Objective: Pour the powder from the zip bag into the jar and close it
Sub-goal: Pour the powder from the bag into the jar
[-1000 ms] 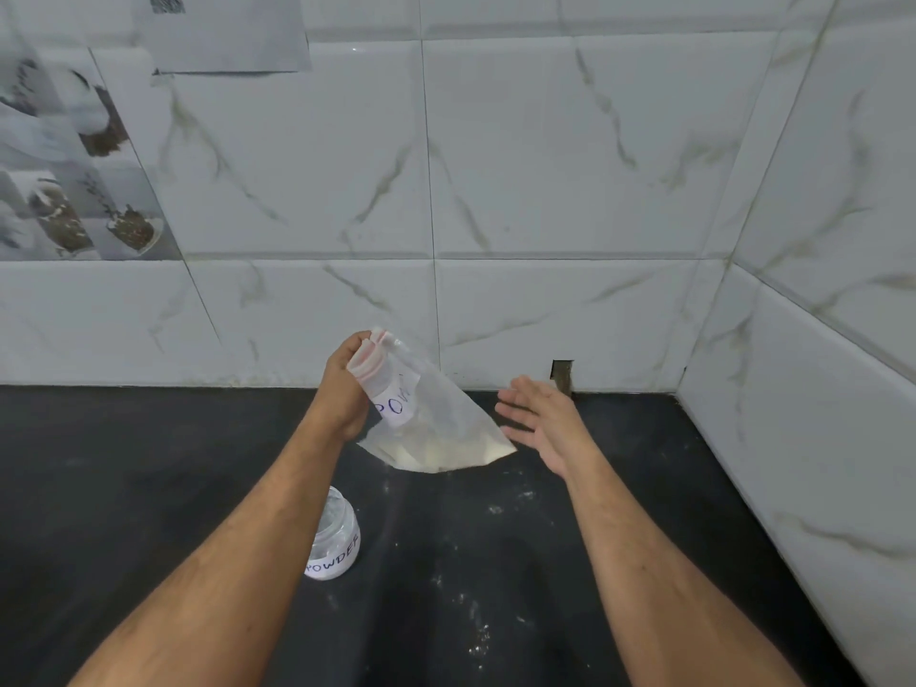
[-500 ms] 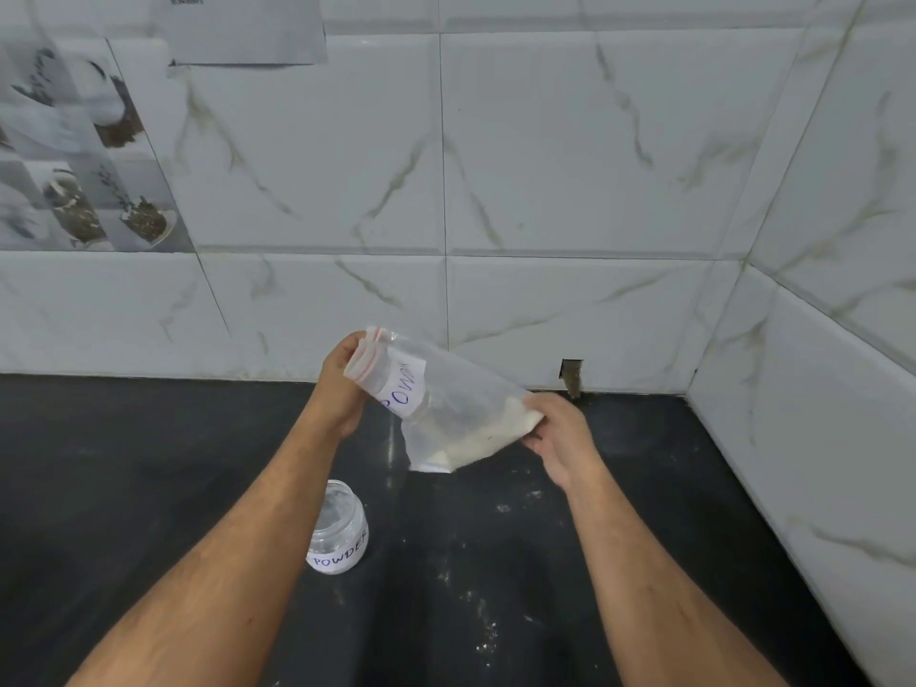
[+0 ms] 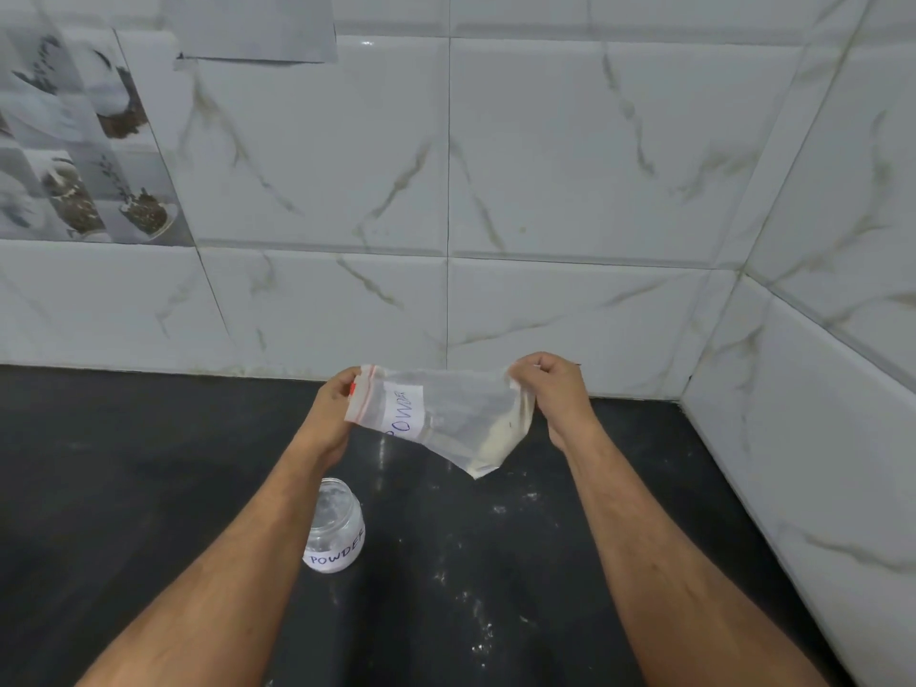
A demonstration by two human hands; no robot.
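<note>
Fingers [image 3: 528, 371] of the right hand [image 3: 555, 394] are pinched shut on the bottom corner of the zip bag [image 3: 446, 419], and those of the left hand [image 3: 334, 409] are clamped on the red zip edge at the bag's other end. Bag is held stretched between both hands, above the counter [image 3: 148, 463], lying roughly sideways w/ the zip end to the left. White label on it reads approx. "POWDER" in blue, running vertically. Pale powder [image 3: 498, 438] has gathered in the lower right corner of the bag, which sags down to a point; rest of the bag looks clear.

Jar [image 3: 334, 528] stands upright on the counter below the left wrist, partly hidden by the left forearm, well apart from the bag. It's clear plastic or glass w/ a white "POWDER" label near the base; mouth looks open, can't tell for sure. Bits of white powder are scattered on the dark counter to the right of the jar, between the two forearms.

White marble-pattern tiles [image 3: 570, 166] cover the wall behind and the wall at right. A paper sheet [image 3: 253, 27] hangs on the back wall upper left, beside tiles w/ printed pictures [image 3: 84, 156].
</note>
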